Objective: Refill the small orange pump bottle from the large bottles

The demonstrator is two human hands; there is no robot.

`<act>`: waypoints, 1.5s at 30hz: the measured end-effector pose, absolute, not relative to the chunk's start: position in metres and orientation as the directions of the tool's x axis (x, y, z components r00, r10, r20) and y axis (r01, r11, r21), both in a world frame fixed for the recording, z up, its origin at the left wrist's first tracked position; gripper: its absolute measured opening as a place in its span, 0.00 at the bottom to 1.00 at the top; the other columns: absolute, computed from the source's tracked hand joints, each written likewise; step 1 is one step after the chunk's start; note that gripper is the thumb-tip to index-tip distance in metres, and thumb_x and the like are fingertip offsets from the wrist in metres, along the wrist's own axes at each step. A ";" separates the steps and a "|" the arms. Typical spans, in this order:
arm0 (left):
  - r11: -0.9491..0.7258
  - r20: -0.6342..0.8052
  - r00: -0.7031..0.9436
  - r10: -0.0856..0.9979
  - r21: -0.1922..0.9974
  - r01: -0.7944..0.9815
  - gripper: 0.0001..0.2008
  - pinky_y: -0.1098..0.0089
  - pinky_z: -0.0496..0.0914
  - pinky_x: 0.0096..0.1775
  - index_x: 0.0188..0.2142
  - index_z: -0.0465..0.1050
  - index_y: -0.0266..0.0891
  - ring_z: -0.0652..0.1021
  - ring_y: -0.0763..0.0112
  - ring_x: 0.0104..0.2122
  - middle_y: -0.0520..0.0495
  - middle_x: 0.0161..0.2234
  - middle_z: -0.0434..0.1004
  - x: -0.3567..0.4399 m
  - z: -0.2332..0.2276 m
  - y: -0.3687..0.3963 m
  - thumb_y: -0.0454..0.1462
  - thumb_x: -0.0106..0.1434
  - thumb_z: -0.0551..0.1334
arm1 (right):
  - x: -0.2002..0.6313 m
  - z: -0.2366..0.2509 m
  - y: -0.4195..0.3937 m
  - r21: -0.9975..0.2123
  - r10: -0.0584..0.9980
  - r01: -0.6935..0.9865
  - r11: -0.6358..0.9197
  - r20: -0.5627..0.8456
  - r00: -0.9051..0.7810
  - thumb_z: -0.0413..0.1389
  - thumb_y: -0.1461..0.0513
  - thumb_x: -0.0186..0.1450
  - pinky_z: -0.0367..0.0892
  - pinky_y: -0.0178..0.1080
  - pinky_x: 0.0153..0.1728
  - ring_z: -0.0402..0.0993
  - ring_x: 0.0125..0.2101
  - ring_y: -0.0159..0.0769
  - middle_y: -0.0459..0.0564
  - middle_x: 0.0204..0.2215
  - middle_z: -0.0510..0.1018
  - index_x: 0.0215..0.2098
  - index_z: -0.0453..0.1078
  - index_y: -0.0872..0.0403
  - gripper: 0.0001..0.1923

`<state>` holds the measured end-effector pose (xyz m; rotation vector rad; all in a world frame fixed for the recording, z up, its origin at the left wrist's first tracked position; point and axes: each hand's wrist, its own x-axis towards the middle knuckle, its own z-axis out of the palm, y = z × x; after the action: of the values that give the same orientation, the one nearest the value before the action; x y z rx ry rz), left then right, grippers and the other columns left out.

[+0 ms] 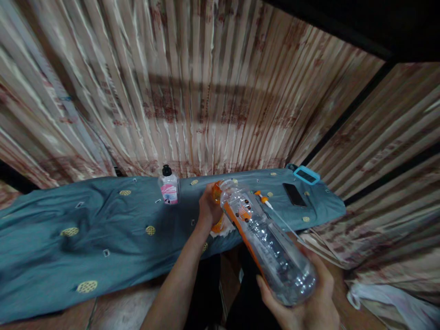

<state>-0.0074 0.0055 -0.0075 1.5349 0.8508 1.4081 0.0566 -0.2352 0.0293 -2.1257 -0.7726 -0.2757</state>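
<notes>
The right hand (pixel 305 298) cups the base of a clear plastic bottle (pixel 268 243), likely light, smooth and easily dented, while the left hand (pixel 209 208) grips its neck.

Right hand (pixel 302 298) grips a clear bottle (pixel 266 243) by its base, left hand (pixel 209 208) at its neck

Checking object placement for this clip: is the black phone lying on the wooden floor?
No, the black phone lies on the teal cloth, next to a light-blue frame.
</notes>
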 end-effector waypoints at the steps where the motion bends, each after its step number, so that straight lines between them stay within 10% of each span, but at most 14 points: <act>1: -0.393 0.395 0.133 0.909 0.918 -0.044 0.14 0.65 0.73 0.42 0.42 0.72 0.40 0.80 0.65 0.36 0.49 0.38 0.80 -0.008 -0.006 0.005 0.40 0.56 0.68 | 0.057 0.029 -0.235 -0.637 0.435 0.625 -0.450 0.455 0.777 0.56 0.31 0.47 0.71 0.48 0.30 0.79 0.37 0.56 0.59 0.42 0.78 0.61 0.58 0.55 0.54; 45: -0.364 0.366 0.125 0.922 0.930 -0.037 0.15 0.62 0.74 0.43 0.41 0.73 0.41 0.80 0.63 0.37 0.49 0.38 0.81 -0.008 -0.001 0.004 0.41 0.55 0.69 | 0.054 0.036 -0.235 -0.666 0.419 0.553 -0.501 0.373 0.828 0.57 0.31 0.44 0.74 0.51 0.35 0.80 0.40 0.58 0.58 0.45 0.78 0.60 0.59 0.52 0.54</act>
<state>-0.0084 0.0036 -0.0010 1.5267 0.9001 1.3804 0.0542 -0.2347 0.0365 -2.1689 -0.7082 -0.2048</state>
